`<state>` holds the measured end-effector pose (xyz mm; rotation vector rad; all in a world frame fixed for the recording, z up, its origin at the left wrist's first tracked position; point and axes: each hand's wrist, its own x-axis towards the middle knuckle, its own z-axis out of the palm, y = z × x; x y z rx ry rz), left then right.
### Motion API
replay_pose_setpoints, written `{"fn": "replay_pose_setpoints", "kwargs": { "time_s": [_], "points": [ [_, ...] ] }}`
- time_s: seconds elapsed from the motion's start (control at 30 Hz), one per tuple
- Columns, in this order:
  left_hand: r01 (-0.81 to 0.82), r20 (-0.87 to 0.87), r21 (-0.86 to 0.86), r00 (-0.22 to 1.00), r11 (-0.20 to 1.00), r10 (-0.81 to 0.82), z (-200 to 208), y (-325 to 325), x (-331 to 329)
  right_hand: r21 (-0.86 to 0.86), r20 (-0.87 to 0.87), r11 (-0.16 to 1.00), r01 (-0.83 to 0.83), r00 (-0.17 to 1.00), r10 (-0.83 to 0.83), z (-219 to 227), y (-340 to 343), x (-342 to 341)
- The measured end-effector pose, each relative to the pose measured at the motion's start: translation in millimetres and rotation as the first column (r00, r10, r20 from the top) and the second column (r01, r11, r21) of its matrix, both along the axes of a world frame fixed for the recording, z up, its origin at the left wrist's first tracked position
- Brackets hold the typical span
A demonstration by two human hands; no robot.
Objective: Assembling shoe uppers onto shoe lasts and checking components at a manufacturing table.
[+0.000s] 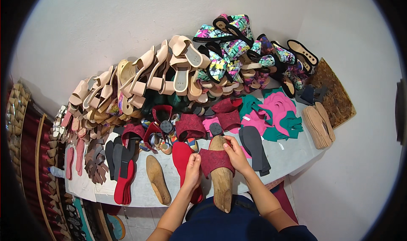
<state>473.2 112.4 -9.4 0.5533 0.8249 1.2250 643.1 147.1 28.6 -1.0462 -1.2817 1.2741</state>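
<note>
Holding dark red strap [214,161] across wooden foot form [222,189]

Pinching the strap's left edge with left hand [193,171], fingers curled in. Gripping the form's upper right side with right hand [237,154], thumb near the rounded end; cannot tell if also catching the strap. Held in front of the body [212,228], at near edge of counter [292,156]. See red insole [180,157] behind left hand, second foot form [158,179] lying flat further left, then stacked red insoles [124,188]. See grey insoles [252,145] right of right hand, pink and green cutouts [280,106] beyond. See beige sandals [146,58], flower-print sandals [237,46] piled at back.
</note>
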Motion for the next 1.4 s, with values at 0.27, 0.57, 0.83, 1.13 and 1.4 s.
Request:
{"fn": "replay_pose_setpoints", "kwargs": {
  "time_s": [0.27, 0.57, 0.83, 1.13, 1.4],
  "points": [
    [0.054, -0.066, -0.061, 0.996, 0.997, -0.058, -6.2, 2.6, 14.9, -0.002, -0.051, 1.000, 0.002, 0.999, -0.002, 0.8, 0.0, -1.8],
    [0.159, 0.267, -0.328, 0.961, 0.931, -0.071, 10.2, 9.0, 37.1, -0.030, -0.080, 0.999, 0.013, 0.997, -0.016, -8.5, 1.4, 0.6],
    [0.439, 0.590, -0.217, 0.771, 0.872, -0.240, -10.4, 15.7, 25.0, 0.014, -0.024, 0.999, 0.041, 0.999, -0.041, -15.7, 4.0, 0.4],
    [0.392, 0.530, -0.252, 0.821, 0.885, -0.213, -17.1, 18.9, 20.1, 0.041, 0.013, 0.999, 0.003, 1.000, -0.003, 1.6, -1.2, -7.9],
    [-0.109, -0.238, -0.140, 0.968, 0.984, 0.073, 15.1, 14.3, 26.5, 0.095, 0.085, 0.995, 0.011, 0.996, -0.019, 1.4, -0.3, -10.1]
  ]
}}
